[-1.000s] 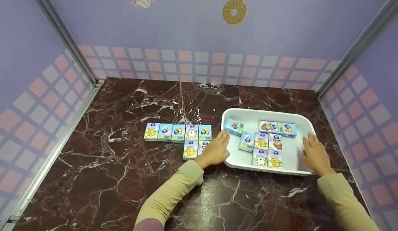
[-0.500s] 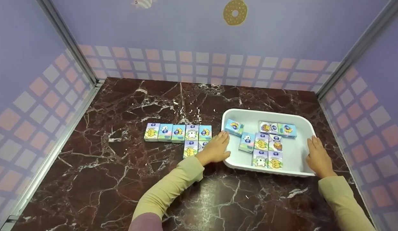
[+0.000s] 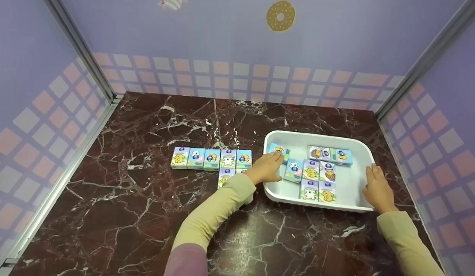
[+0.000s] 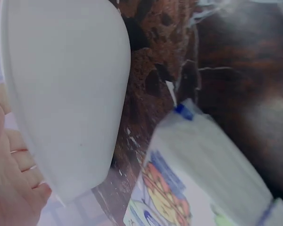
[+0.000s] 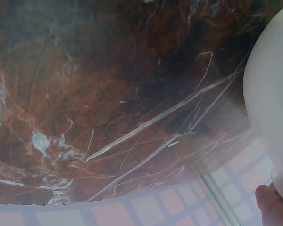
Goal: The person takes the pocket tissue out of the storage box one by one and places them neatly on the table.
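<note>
In the head view, my left hand [image 3: 266,168] reaches over the left rim of a white plastic tub [image 3: 356,180], its fingers extended beside a blue pocket tissue pack [image 3: 275,147] that it partly covers. No pack is seen in its grip. The left wrist view shows the fingers [image 4: 26,169] beyond the tub's outer wall [image 4: 66,94]. My right hand [image 3: 379,189] holds the tub's right rim, thumb on the inner side. In the right wrist view, a fingertip [image 5: 269,197] shows against the tub's outside [image 5: 273,89]. Several cartoon-printed tissue packs [image 3: 311,169] lie flat inside.
Left of the tub, several tissue packs [image 3: 212,159] stand side by side in a row on the dark marbled table [image 3: 126,214], with more in front, partly hidden by the left forearm. Purple panels with checks [image 3: 241,76] enclose the back and sides.
My left hand has moved from the tub's left rim inward, over the blue tissue pack at the corner. The right hand slid slightly along the right rim. The packs keep their places.
</note>
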Demonstrator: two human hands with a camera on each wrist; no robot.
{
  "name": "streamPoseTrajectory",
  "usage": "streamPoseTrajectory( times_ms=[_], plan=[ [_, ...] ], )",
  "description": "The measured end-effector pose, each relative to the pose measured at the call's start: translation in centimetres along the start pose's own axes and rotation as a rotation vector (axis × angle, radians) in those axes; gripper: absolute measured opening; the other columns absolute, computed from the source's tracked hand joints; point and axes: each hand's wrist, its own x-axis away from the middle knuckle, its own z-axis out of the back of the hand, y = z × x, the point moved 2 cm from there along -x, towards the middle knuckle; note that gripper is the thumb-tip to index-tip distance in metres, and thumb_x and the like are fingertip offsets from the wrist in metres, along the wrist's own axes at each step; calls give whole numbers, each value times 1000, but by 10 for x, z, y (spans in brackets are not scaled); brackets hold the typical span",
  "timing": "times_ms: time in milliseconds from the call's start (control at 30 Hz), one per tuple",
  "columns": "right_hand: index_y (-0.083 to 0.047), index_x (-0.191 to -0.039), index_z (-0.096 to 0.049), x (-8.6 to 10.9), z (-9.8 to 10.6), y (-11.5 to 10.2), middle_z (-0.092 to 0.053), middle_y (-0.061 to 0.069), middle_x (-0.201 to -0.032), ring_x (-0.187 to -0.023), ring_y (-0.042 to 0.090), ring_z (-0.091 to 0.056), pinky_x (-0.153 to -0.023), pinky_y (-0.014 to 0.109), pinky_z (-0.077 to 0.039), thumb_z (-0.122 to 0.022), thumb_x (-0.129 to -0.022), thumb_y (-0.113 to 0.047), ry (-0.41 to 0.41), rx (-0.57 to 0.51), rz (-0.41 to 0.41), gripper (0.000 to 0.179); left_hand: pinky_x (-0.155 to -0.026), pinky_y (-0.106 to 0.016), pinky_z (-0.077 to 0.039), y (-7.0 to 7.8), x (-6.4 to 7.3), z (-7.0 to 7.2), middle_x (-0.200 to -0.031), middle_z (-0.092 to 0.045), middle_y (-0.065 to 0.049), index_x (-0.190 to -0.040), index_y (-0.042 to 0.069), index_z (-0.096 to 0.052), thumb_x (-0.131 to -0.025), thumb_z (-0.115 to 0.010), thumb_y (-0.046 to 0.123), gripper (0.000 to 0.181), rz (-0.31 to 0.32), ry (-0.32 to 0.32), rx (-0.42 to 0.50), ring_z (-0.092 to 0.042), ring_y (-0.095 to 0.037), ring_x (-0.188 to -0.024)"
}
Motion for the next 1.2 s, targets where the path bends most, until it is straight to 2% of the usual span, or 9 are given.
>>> streamPoseTrajectory(
  times_ms=[167,400,600,733,967,1067,1100,1200],
  plan=[
    [17,-125,-34,0,0,1,-27,36,-133,-123,50,-25,-96,62,-26,-43,-72,3,-42,-4,-42,56,-108,-32,-26,6,-14,-4,-142,-31,-8,-138,5,-27,-75,-62,41,80,-9,-7,-23,-29,-22,-130],
    [17,-128,-28,-1,1,4,-21,36,-135,-123,50,-22,-95,63,-24,-38,-74,0,-64,1,-120,58,-104,-32,-32,14,-31,-9,-143,-29,-7,-139,8,-25,-72,-67,38,85,27,-40,-11,-37,-22,-126],
    [18,-126,-30,0,2,1,-23,37,-134,-121,52,-25,-95,63,-25,-40,-72,2,-34,-1,-103,57,-96,-33,-41,19,-40,-14,-143,-30,-6,-138,9,-27,-71,-68,34,83,45,-63,-1,-47,-25,-117],
    [19,-126,-31,1,1,0,-24,38,-133,-121,52,-25,-95,62,-25,-42,-72,2,-31,0,-99,57,-93,-32,-44,21,-42,-21,-141,-33,-5,-137,9,-30,-70,-67,30,79,53,-51,8,-50,-24,-112],
    [19,-126,-30,2,0,0,-24,38,-133,-121,52,-25,-96,62,-25,-43,-72,2,-35,1,-103,58,-94,-32,-43,22,-46,-30,-141,-33,-3,-138,11,-29,-71,-65,28,78,67,-28,14,-49,-24,-114],
    [19,-126,-30,1,-1,0,-24,38,-133,-120,52,-26,-95,62,-25,-43,-71,2,-30,0,-102,59,-90,-31,-45,22,-50,-32,-134,-39,-2,-136,10,-32,-72,-64,28,75,62,-20,7,-52,-22,-108],
    [18,-126,-30,1,0,1,-24,37,-133,-120,52,-26,-95,62,-25,-44,-71,2,-29,0,-104,59,-87,-31,-47,20,-55,-39,-130,-42,-2,-135,11,-34,-69,-66,30,76,51,10,7,-53,-21,-105],
    [18,-126,-31,2,0,1,-25,37,-133,-120,52,-26,-94,63,-26,-44,-71,3,-22,0,-106,59,-86,-30,-47,21,-57,-38,-124,-46,-2,-132,10,-37,-68,-68,30,74,42,23,0,-53,-20,-103]
  ],
)
